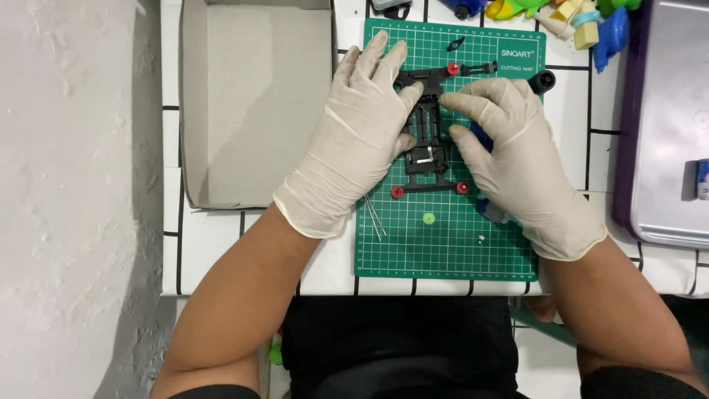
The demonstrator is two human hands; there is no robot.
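Head view, gloved left hand (360, 140), right hand (517, 159), black plastic chassis (427, 140), gridded green mat (450, 244)

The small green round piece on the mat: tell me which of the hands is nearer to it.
Right. The right hand lies just up and right of the green round piece; the left hand rests farther off, up and to its left.

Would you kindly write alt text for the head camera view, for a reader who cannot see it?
Two gloved hands, left hand and right hand, hold a black toy car chassis with small red rollers on a green cutting mat. An open cardboard box sits to the left, on a white tiled table.
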